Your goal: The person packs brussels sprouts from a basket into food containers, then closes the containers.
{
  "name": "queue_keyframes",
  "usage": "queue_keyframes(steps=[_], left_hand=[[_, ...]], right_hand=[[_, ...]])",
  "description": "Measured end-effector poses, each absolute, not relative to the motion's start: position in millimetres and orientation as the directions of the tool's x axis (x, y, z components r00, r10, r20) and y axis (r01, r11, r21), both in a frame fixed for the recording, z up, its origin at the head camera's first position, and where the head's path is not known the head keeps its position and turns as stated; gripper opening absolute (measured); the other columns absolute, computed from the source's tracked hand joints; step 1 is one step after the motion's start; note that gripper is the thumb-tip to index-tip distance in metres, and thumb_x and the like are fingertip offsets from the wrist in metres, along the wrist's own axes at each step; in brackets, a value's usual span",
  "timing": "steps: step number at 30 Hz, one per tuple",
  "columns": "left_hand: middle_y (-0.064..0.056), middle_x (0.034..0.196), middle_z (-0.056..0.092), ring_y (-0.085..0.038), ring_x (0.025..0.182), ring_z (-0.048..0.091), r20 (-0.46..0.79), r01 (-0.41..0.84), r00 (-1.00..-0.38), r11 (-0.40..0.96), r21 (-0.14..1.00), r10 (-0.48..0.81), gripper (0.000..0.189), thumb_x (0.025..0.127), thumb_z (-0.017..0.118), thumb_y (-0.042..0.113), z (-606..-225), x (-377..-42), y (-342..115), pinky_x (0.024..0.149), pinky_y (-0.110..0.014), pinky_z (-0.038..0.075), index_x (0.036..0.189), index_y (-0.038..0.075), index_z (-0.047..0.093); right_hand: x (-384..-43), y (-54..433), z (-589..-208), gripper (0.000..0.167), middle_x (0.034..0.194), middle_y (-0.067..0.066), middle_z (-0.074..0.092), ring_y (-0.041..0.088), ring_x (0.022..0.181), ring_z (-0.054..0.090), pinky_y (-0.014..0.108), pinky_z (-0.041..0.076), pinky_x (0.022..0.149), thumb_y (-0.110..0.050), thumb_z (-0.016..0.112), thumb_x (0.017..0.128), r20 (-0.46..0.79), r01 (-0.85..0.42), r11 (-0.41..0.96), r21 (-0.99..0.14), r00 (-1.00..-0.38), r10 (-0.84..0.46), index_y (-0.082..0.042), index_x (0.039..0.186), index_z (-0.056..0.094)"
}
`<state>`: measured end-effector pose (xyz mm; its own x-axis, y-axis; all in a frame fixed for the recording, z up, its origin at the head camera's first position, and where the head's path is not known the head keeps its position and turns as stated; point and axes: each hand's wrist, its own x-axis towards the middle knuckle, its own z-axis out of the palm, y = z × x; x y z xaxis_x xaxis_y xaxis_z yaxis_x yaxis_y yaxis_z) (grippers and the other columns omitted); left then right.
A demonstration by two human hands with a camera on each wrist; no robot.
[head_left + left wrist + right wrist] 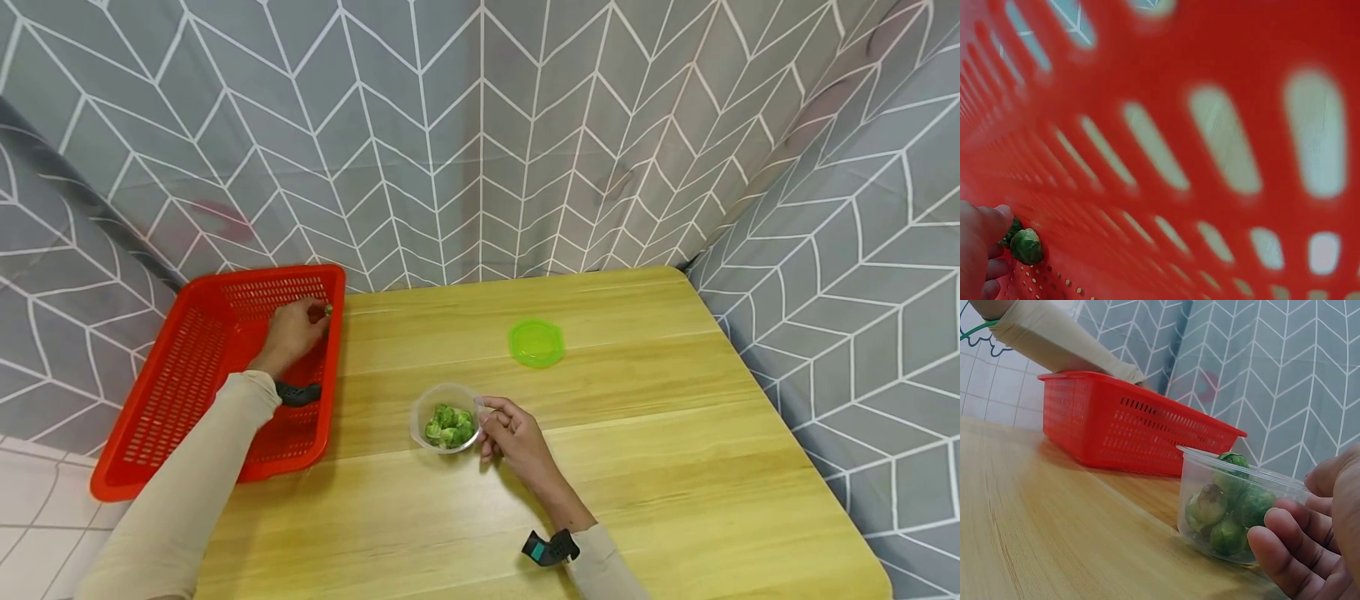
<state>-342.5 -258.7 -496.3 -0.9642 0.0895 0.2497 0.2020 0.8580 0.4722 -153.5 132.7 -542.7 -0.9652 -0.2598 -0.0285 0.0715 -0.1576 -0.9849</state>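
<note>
Down in the red basket, my left hand pinches at a Brussels sprout by the right wall. The left wrist view has the thumb and curled fingers around one dark sprout, partly hidden, with a second Brussels sprout beside it. My right hand grips the rim of a clear plastic container standing on the table, thumb on top and fingers at its side. Several green Brussels sprouts are piled inside, one reaching up to the rim.
A bright green lid lies on the wooden table behind the right hand. The slotted basket stands at the table's left edge, its walls rising around the left hand. Grey patterned curtains hang along the back and right side.
</note>
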Motion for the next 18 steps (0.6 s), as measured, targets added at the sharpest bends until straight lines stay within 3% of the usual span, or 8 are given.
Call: queue_keyframes(steps=[8, 18], left_hand=[[-0.024, 0.108, 0.071, -0.041, 0.097, 0.065, 0.234, 0.191, -0.969, 0.844, 0.501, 0.08, 0.028, 0.093, 0.066, 0.01, -497.9, -346.3, -259.4, 0.089, -0.055, 0.047, 0.118, -0.003, 0.066], [-0.027, 0.112, 0.068, -0.041, 0.099, 0.067, 0.21, 0.173, -0.975, 0.823, 0.542, 0.067, 0.027, 0.094, 0.066, 0.009, -501.1, -345.3, -260.3, 0.092, -0.055, 0.049, 0.117, -0.005, 0.063]], right_hand=[[-153.9, 133.3, -542.8, 0.044, 0.092, 0.032, 0.059, 0.014, 0.063, 0.062, 0.029, 0.059, 0.06, -0.02, 0.057, 0.104, -0.021, 0.067, -0.162, -0.985, -0.963, -0.268, 0.002, 0.142, 0.05], [-154.0, 132.9, -544.9, 0.045, 0.089, 0.026, 0.061, 0.015, 0.063, 0.062, 0.031, 0.059, 0.06, -0.021, 0.059, 0.104, -0.027, 0.069, -0.157, -0.985, -0.965, -0.26, 0.002, 0.141, 0.051]])
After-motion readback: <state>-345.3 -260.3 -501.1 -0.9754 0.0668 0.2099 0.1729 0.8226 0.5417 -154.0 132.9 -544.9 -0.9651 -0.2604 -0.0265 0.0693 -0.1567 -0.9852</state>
